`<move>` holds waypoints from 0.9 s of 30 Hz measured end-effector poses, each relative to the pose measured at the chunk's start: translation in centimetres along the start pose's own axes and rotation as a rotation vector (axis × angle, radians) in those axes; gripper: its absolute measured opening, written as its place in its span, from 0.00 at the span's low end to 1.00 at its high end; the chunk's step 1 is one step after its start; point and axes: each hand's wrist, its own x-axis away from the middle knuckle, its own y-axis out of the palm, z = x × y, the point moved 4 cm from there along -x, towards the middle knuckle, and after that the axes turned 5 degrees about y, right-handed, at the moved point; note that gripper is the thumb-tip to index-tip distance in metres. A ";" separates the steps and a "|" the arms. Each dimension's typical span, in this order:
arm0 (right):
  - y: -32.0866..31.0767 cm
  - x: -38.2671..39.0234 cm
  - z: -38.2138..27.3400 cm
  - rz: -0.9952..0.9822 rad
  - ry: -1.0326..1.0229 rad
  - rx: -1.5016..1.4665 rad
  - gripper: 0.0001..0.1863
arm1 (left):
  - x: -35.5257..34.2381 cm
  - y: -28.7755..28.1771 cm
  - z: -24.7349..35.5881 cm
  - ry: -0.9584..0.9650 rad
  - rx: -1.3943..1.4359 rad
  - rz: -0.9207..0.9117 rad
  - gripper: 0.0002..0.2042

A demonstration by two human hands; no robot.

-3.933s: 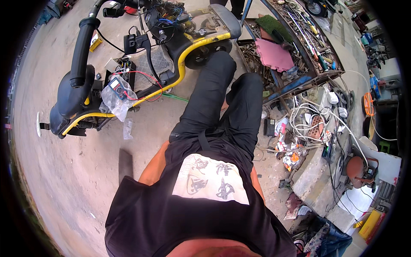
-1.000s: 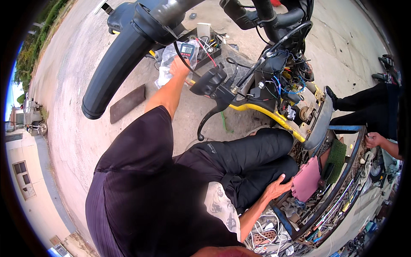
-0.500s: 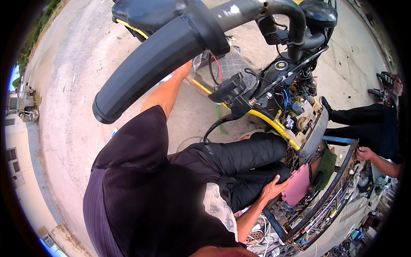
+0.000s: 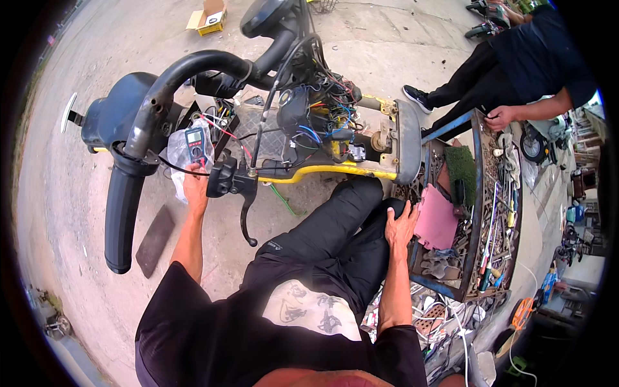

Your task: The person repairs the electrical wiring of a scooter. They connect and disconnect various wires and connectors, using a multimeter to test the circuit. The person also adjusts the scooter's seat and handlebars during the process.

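Observation:
My left hand [image 4: 195, 186] reaches under the handlebar and grips the lower end of a multimeter [image 4: 195, 147] with a small screen and a round dial. Clear plastic [image 4: 178, 149] surrounds the meter, and red leads run from it toward the scooter's open middle. My right hand [image 4: 401, 224] has its fingers spread by my knee, beside a pink foam mat [image 4: 436, 218] in a metal tool cart [image 4: 476, 274]. In front of me stands a stripped scooter with a yellow frame [image 4: 322, 169], a black handlebar grip [image 4: 122, 209], a brake lever [image 4: 247, 222] and exposed wiring [image 4: 329, 119].
A co-worker's hand [image 4: 500, 117] rests on the cart's far corner. Tools and loose metal parts fill the cart; cables and scrap [image 4: 445, 322] lie beside it. An open cardboard box [image 4: 209, 16] stands on the far ground. A dark flat board [image 4: 156, 240] lies at left.
My view has swung, bringing the multimeter and my left hand out from behind the handlebar grip. My right hand stays by my knee and the pink mat.

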 end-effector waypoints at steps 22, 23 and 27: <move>-11.7 -10.7 -4.7 -0.278 -0.779 0.007 0.16 | 20.7 4.6 22.7 0.496 -0.004 -0.798 0.03; -14.4 -11.2 -5.0 -0.257 -0.769 -0.003 0.15 | 20.5 4.9 24.8 0.504 -0.045 -0.864 0.04; -19.3 -13.7 -3.6 -0.093 -0.802 0.049 0.12 | 19.4 5.7 30.2 0.739 -0.014 -0.848 0.04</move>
